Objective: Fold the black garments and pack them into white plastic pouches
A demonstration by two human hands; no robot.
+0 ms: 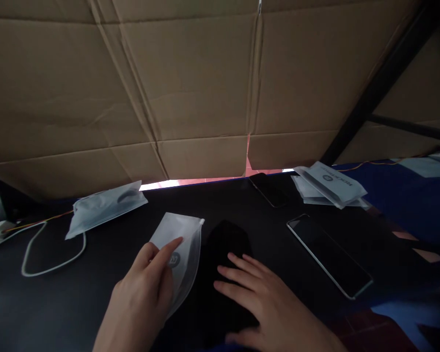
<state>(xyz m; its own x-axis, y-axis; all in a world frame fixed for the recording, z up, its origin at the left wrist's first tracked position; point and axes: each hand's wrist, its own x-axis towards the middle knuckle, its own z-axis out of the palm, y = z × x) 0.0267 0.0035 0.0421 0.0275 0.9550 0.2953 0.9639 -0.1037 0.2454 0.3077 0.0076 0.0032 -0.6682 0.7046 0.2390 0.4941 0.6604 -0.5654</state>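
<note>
Left hand [139, 288] over a frosted zip pouch [176, 229], centre of the black tabletop [58, 313]; index finger extended on its face, other fingers curled. Grip looks closed on the pouch's left side, underside hidden. Right hand [264, 293]: grip wide, fingers spread, nothing held, just right of the pouch; contact with the tabletop unclear. To the right, a larger smartphone [330, 255], screen dark; a second smartphone [269, 189] beyond it, near a pile of printed pouches [328, 182]. Far left, another pouch [106, 208] by a white cable [55, 267]. Step in hand, my reading: steadying the pouch. Any two-handed move calls for the right hand at its zip edge.
</note>
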